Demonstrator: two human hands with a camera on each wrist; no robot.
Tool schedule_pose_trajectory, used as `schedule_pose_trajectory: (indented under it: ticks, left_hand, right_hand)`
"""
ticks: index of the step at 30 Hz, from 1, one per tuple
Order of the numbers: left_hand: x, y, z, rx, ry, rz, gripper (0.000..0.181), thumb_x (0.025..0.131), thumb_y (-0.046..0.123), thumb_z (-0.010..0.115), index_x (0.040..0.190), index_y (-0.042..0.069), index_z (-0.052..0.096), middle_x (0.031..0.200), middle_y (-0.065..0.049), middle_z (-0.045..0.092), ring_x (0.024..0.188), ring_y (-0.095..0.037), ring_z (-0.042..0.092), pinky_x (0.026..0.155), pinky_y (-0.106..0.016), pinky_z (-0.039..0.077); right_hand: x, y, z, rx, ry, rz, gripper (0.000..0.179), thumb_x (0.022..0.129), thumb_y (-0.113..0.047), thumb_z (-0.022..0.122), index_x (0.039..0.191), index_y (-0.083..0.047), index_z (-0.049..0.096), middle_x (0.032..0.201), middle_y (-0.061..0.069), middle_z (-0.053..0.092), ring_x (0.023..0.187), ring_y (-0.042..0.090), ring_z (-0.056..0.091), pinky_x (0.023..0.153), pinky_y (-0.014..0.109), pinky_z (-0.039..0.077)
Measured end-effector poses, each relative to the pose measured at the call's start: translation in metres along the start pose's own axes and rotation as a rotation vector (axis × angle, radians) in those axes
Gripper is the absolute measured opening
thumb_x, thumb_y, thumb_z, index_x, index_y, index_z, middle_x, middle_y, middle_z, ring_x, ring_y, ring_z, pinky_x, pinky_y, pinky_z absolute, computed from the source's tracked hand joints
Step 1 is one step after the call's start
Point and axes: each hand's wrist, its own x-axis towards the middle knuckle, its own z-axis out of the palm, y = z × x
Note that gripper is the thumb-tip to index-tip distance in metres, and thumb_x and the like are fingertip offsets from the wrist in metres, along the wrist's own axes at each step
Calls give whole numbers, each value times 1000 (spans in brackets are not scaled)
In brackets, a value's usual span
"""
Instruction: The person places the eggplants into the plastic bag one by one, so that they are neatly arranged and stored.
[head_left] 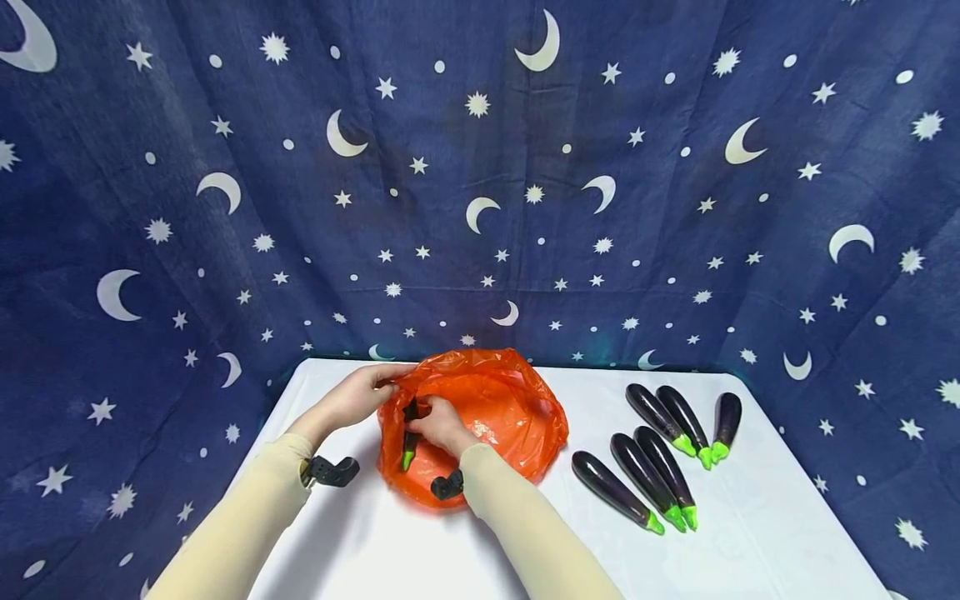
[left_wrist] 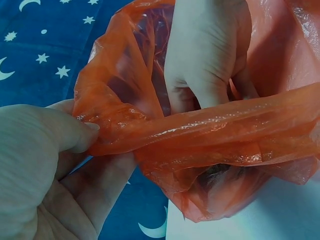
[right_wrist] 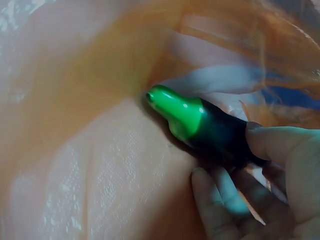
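Observation:
An orange-red plastic bag (head_left: 517,417) stands wide-mouthed on the white table. My left hand (head_left: 351,402) pinches its rim at the left side, thumb on one face of the film in the left wrist view. Inside the bag, my right hand (head_left: 444,425) holds an eggplant (right_wrist: 222,131) by its dark body, with the green stem end (right_wrist: 177,110) free of the fingers. The right fingertips are partly hidden behind the bag's rim in the left wrist view. The held eggplant lies along the bag's left inner wall.
Several eggplants lie on the right of the white table (head_left: 780,517): a front group (head_left: 645,475) and a back group (head_left: 678,417), with one eggplant (head_left: 726,421) at the far right. A dark blue curtain (head_left: 570,217) with moons and stars hangs behind and at the sides.

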Motion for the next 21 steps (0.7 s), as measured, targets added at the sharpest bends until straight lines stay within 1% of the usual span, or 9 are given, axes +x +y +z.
schedule_pose_trajectory:
  ticks: [2, 4, 6, 8, 9, 13, 16, 18, 21]
  left_hand:
    - [0, -1, 0, 5, 1, -8, 49, 97, -5, 50, 142, 9, 63, 133, -10, 67, 119, -26, 61, 104, -49, 46]
    - [0, -3, 0, 16, 5, -7, 49, 97, -5, 49, 142, 9, 63, 132, -10, 67, 118, -26, 62, 103, -48, 46]
    - [0, -4, 0, 11, 5, -7, 49, 97, -5, 49, 143, 9, 62, 132, -10, 67, 118, -26, 62, 103, -48, 47]
    - [0, -4, -1, 8, 6, 4, 49, 97, -6, 49, 143, 8, 61, 133, -11, 66, 120, -27, 62, 103, -48, 46]
    - [0, -3, -1, 8, 7, 9, 49, 98, -6, 49, 143, 7, 61, 134, -11, 66, 120, -28, 61, 103, -49, 46]
    - [1, -3, 0, 22, 7, 16, 48, 98, -4, 50, 143, 8, 61, 135, -11, 65, 122, -28, 60, 104, -49, 46]
    - [2, -3, 1, 36, 2, 9, 47, 99, -2, 49, 144, 9, 61, 137, -11, 64, 123, -29, 60, 104, -50, 47]
    - [1, -3, 1, 34, -1, -4, 47, 100, -1, 49, 145, 9, 60, 138, -11, 63, 123, -29, 60, 103, -49, 47]
    - [-1, -3, 1, 34, -5, -22, 48, 100, -1, 49, 146, 9, 59, 139, -12, 62, 122, -30, 61, 102, -50, 48]
  right_hand:
    - [-1, 0, -2, 9, -13, -4, 48, 90, -7, 75, 135, -2, 63, 128, 13, 67, 110, 24, 63, 97, 40, 52]
    - [-2, 0, -3, 50, -33, 3, 47, 91, -3, 71, 137, 0, 62, 124, 16, 68, 97, 25, 66, 85, 39, 57]
    - [-3, -1, -6, 107, -48, 31, 48, 92, 1, 67, 139, 0, 59, 121, 17, 68, 85, 25, 66, 75, 39, 59]
    - [-4, -1, -9, 150, -60, 49, 49, 92, 4, 65, 140, 2, 58, 117, 20, 68, 76, 26, 65, 69, 40, 60]
    - [-5, -1, -10, 160, -63, 52, 50, 91, 5, 64, 140, 2, 57, 117, 20, 67, 76, 27, 64, 69, 41, 60]
    - [-10, 0, -20, 159, -76, 50, 49, 91, 5, 63, 139, 2, 58, 119, 21, 67, 81, 32, 65, 72, 44, 60]
    - [-16, 0, -29, 135, -93, 30, 48, 91, 3, 63, 140, 3, 58, 124, 22, 65, 90, 37, 67, 74, 47, 60]
    - [-21, -1, -35, 103, -102, -8, 49, 91, 3, 64, 139, 5, 58, 126, 24, 64, 95, 38, 66, 76, 46, 59]
    - [-31, -3, -46, 15, -112, -91, 49, 91, 0, 66, 139, 6, 58, 127, 25, 64, 100, 32, 66, 78, 41, 58]
